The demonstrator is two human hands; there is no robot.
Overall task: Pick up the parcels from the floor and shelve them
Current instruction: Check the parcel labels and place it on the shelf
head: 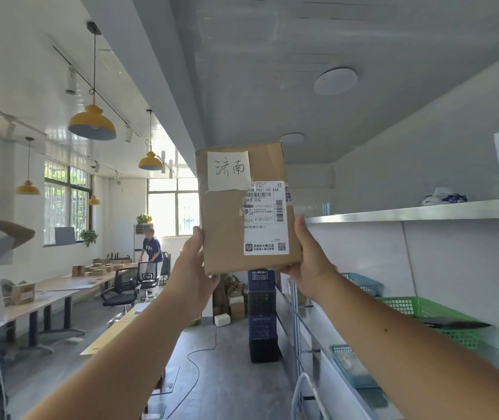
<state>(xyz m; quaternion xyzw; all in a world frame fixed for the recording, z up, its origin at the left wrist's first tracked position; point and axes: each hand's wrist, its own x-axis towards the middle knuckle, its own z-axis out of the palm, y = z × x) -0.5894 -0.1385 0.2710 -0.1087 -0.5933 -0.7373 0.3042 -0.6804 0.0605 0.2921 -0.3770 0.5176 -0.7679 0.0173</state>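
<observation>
I hold the parcel (230,225) upright in front of me, well off the floor: a flat brown cardboard box, taped shut. A white handwritten note (228,170) is stuck near its top, and a printed shipping label (267,219) with barcodes covers its right side.

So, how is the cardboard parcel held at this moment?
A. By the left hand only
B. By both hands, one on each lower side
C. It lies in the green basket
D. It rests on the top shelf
B: the left hand and the right hand each grip a lower side of the parcel, raised upright in front of the camera.
</observation>
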